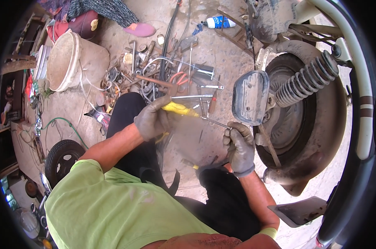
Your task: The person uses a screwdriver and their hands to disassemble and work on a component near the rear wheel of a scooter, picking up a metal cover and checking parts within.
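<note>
Wearing a grey glove, my left hand [152, 119] is wrapped round the back of the yellow handle of a screwdriver [179, 109]. Its thin metal shaft slants down to the right, held level above the ground. My right hand [240, 148], gloved too, is closed with thumb and finger pinched at the shaft's tip. Whether a small part sits between those fingertips I cannot tell. Just beyond the right hand are a dusty footrest [251, 97] and a wheel [285, 108] with a coil spring shock absorber [307, 79] in front of it.
Loose hand tools, among them a hammer [156, 81] and a spanner [192, 96], lie on the ground ahead. A dirty white bucket [63, 62] stands at left, a small wheel [63, 161] below it. A blue and white bottle [220, 22] and another person's pink shoe [140, 29] are farther off.
</note>
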Demonstrator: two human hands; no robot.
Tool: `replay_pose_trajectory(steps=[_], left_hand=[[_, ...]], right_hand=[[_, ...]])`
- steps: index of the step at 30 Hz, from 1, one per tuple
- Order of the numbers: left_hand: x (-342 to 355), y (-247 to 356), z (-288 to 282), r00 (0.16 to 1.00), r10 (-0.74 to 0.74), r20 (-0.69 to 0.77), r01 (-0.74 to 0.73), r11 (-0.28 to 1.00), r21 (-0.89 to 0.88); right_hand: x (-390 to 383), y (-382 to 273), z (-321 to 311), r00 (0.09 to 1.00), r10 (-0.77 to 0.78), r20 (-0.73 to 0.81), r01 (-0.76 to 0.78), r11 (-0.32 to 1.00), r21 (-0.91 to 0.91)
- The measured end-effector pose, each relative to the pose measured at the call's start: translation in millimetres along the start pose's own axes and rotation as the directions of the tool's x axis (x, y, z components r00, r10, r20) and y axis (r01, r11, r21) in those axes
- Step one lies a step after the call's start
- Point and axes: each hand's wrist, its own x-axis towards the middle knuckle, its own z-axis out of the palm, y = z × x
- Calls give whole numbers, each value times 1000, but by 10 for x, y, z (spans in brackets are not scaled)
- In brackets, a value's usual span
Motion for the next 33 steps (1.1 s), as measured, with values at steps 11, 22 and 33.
replay_pose_trajectory(steps=[11, 22, 33], left_hand=[[-11, 493, 511, 830, 420, 367, -494, 859, 134], [216, 223, 1173, 570, 166, 804, -773, -223, 594], [534, -92, 1263, 367, 147, 918, -754, -531, 386]], right_hand=[[-71, -58, 45, 989, 151, 3, -151, 987, -47], [-69, -5, 33, 990, 123, 75, -132, 982, 138], [-43, -105, 109, 996, 79, 30, -83, 988, 132]])
